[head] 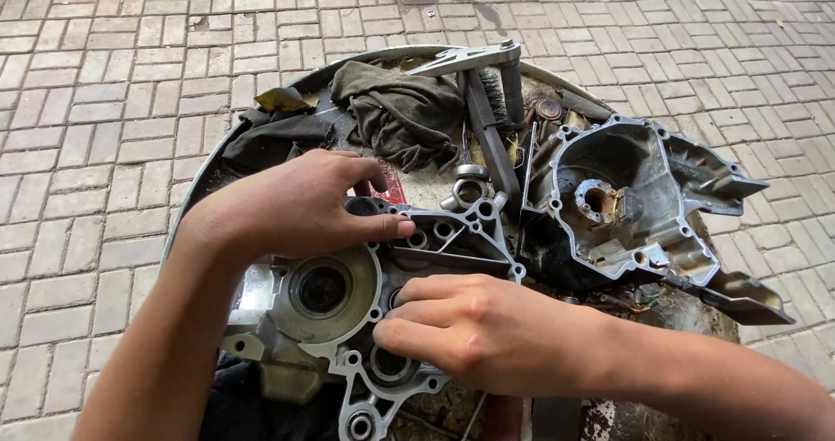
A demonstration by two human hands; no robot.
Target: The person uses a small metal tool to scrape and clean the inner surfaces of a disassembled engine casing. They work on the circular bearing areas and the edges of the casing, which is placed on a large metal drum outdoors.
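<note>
A grey aluminium engine case half (348, 302) lies flat on a round metal tray (204, 180), with bearing bores and bolt holes showing. My left hand (296, 206) rests on its upper edge, fingers pressed on the casting and thumb stretched toward the ribs. My right hand (487, 332) lies over the case's middle, its curled fingertips pushing into a bore; what is under them is hidden.
A second case half (626, 197) sits at the right, open side up. A dark rag (400, 115), a flat metal arm (465, 58), a wire brush (494, 93) and a loose bearing (470, 187) lie at the tray's back. Brick paving (104, 110) surrounds the tray.
</note>
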